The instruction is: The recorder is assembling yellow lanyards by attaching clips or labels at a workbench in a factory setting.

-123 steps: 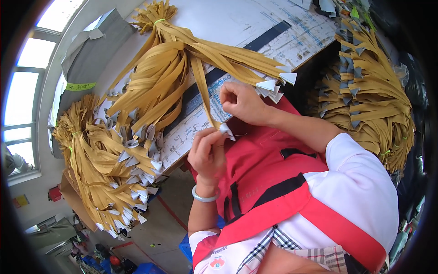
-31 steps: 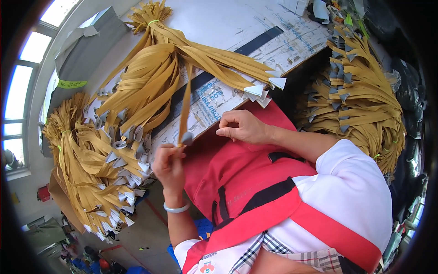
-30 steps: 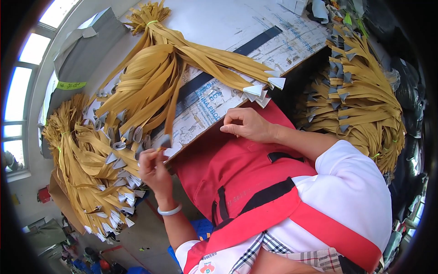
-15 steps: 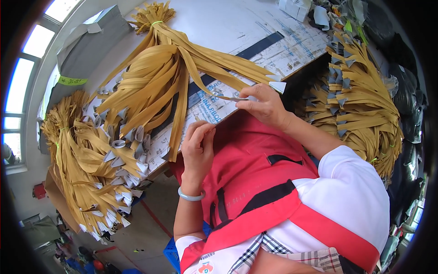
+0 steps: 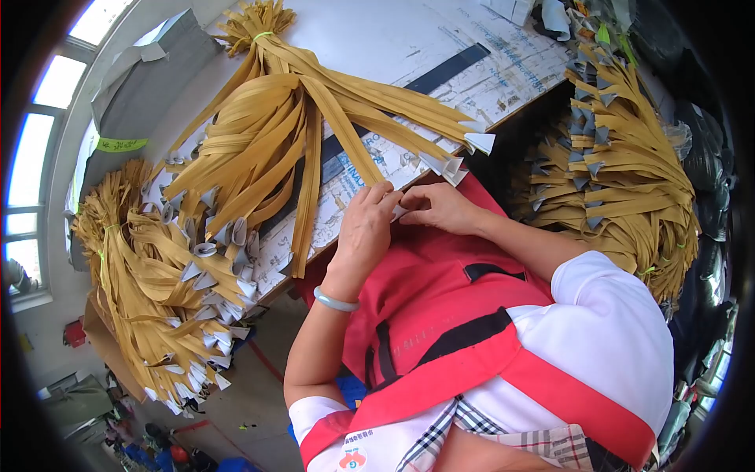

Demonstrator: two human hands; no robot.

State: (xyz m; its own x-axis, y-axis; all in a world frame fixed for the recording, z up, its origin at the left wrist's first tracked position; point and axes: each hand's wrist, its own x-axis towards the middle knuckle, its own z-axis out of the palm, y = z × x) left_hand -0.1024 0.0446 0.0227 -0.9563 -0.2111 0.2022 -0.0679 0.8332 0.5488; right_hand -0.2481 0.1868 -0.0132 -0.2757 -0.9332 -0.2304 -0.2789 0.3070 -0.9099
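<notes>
A bundle of mustard-tan zipper tapes (image 5: pixel 259 118), tied near its top, is spread over the table. One tape (image 5: pixel 342 118) runs from it down to the table's front edge, where both hands meet at its end. My left hand (image 5: pixel 366 224), with a pale bangle at the wrist, is closed on that end. My right hand (image 5: pixel 440 208) pinches at the small whitish tip (image 5: pixel 399 211) beside the left fingers; the fingers hide most of it. Just beyond the right hand, other tapes end in grey-white folded tips (image 5: pixel 447 167) that overhang the table edge.
The white table (image 5: pixel 393 39) has scuffed print and a dark stripe. A thick pile of tan tapes (image 5: pixel 149 291) hangs at the left, and another stack (image 5: pixel 621 181) lies at the right. A grey wrapped block (image 5: pixel 153 86) stands at the back left beside windows.
My left hand has moved up and right to the tape's end and closed on it. My right hand has come down and left, bringing the tape end towards the left hand.
</notes>
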